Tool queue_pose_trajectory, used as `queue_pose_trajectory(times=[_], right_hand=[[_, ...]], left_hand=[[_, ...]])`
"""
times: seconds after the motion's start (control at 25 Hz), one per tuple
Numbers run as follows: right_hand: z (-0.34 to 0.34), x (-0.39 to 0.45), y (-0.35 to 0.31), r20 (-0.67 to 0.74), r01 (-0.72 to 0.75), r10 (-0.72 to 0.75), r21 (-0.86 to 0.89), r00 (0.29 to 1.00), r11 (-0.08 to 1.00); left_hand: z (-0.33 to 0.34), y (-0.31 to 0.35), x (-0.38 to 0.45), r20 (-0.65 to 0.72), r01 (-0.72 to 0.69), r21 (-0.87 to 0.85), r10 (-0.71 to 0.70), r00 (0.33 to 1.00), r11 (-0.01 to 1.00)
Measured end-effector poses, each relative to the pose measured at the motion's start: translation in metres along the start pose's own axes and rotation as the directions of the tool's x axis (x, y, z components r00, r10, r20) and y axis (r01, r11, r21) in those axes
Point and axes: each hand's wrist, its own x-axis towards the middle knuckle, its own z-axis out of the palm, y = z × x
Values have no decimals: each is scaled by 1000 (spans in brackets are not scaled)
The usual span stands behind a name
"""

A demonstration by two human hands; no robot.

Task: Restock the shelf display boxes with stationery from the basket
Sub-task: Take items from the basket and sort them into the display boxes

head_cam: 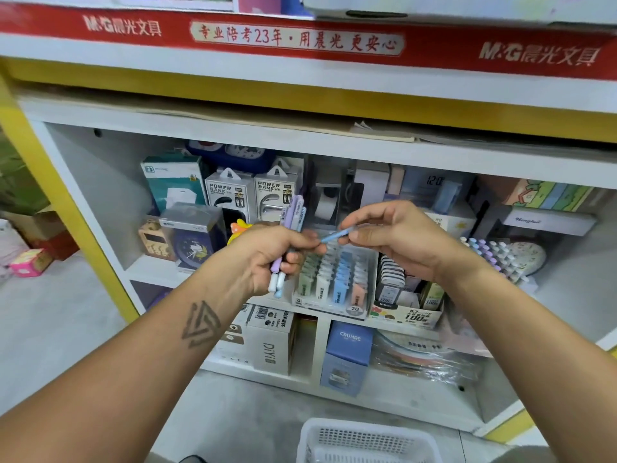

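Note:
My left hand [273, 255] grips a bundle of pastel pens [293, 212], purple, white and blue, upright in front of the shelf. My right hand [397, 235] pinches a single blue pen [334, 236] by one end, its other end touching the fingertips of my left hand. Behind and below the hands sits a display box of lead refills marked 2B [334, 282]. At the right a display box of pastel pens [494, 259] stands with caps up. The white basket [364, 442] lies on the floor at the bottom edge.
A darker refill box [407, 295] stands beside the 2B box. Power bank packs [230, 195] and clocks [193, 238] fill the left of the shelf. Below are a DIY box [270, 345] and a blue Cruhre box [347, 355]. A red shelf banner [300, 38] runs overhead.

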Motion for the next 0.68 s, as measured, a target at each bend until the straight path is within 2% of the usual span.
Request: queue_pose_trajectory(times=[0.08,0.16,0.32,0.4,0.56,0.68], right_hand=[[2,2,1,5,53,-53,-71,999,996],[1,3,0,37,103,-100,-102,994,989],[1,4,1,113,153,-136,-153,984,976],[2,4,3,53,110,-103,-140,993,984],[6,4,2,-87,28,-26,18,996,999],[6,5,-4,-214,20,-34,-66,976,998]], left_hand=[[2,-2,3,-108,-68,59,74,991,996],[2,-2,7,-179,-78,23,81,981,997],[2,0,9,-162,-55,-18,52,985,998],[1,1,9,-195,-91,3,90,977,996],[3,-1,9,-273,-166,28,167,947,986],[6,1,8,-263,-128,-55,109,959,990]])
